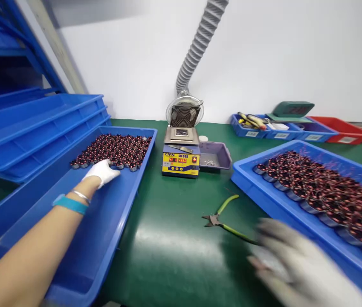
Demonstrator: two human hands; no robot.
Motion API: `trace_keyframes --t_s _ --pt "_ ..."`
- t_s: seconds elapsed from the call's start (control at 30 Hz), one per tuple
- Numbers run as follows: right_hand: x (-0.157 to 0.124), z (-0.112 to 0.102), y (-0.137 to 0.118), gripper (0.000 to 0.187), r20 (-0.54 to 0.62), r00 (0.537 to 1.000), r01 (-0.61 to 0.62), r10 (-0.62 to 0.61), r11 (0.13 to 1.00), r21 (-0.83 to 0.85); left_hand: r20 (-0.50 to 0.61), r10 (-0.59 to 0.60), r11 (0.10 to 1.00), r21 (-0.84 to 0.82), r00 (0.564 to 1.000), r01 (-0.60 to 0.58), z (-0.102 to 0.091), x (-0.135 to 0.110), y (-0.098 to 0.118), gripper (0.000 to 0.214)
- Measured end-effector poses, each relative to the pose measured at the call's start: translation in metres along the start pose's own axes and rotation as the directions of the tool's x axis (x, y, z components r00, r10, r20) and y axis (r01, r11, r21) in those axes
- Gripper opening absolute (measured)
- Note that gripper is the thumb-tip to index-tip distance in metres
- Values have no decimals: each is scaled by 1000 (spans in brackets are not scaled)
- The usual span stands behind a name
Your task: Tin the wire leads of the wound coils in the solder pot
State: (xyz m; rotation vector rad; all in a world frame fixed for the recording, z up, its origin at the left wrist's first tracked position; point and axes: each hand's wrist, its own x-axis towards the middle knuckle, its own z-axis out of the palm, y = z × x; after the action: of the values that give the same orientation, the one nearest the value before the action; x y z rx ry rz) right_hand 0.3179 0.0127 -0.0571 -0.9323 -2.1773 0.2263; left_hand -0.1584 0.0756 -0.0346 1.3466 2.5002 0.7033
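Our left hand (102, 171), in a white glove, lies on the near edge of a cluster of small round copper-wound coils (117, 149) in the far part of a shallow blue plastic tray (126, 204). We cannot tell whether its fingers have closed on one.

Our right hand (299, 264), also gloved, is a blur low over the dark green bench mat (174, 238), its grip unreadable, near green-handled wire cutters (222, 219) lying flat.

To the right, a second blue tray (264, 192) holds many more coils. At mid-bench stands a yellow-faced solder pot (181, 160) with red digits. Behind it is a small round fan (184, 113) under a grey ribbed hose (198, 42) against the white wall (296, 55). Empty blue trays (33, 123) are stacked on the left.
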Motion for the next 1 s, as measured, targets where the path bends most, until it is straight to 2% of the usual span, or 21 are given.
trace_keyframes --t_s 0.03,0.07,0.1,0.17,0.23,0.33,0.47,0.6,0.7,0.77,0.83,0.93,1.0 --pt "10 20 -14 47 86 988 135 -129 988 -70 -9 -3 1000 6 1000 3 7 -1 1 44" --pt "21 41 -28 43 175 958 234 -228 972 -13 -21 -7 1000 9 1000 8 13 -2 2 48" --pt "31 61 -42 37 206 932 290 -298 955 69 -33 -14 1000 8 999 14 17 -2 4 52" --pt "51 99 -63 28 187 899 351 -396 907 232 -43 -24 1000 -11 999 23 21 -4 6 59" --pt "66 129 -74 24 140 874 399 -466 851 341 -25 -18 999 -50 1000 17 21 -5 7 63" --pt "74 151 -72 24 135 865 399 -484 825 400 27 5 993 -119 1000 -2 21 -6 8 57" --pt "71 146 -59 28 146 921 279 -362 873 401 48 1 979 -206 999 9 23 -7 15 39" --pt "73 136 -58 36 107 974 140 -198 907 398 -21 -4 951 -309 1000 -3 14 -18 39 49" --pt "84 132 -63 51 42 999 5 -24 911 412 -38 58 920 -387 998 -68 6 -47 72 56" --pt "92 129 -68 64 -35 994 -79 107 886 457 -8 141 877 -463 990 -129 8 -77 95 55" --pt "99 125 -70 69 -76 979 -126 188 857 500 119 192 842 -530 974 -101 14 -107 113 51" --pt "101 121 -69 46 -50 980 -141 194 843 519 310 223 866 -498 924 -41 26 -140 127 48" --pt "98 120 -65 34 -62 976 -144 210 830 539 375 230 864 -503 898 -11 30 -148 129 48"
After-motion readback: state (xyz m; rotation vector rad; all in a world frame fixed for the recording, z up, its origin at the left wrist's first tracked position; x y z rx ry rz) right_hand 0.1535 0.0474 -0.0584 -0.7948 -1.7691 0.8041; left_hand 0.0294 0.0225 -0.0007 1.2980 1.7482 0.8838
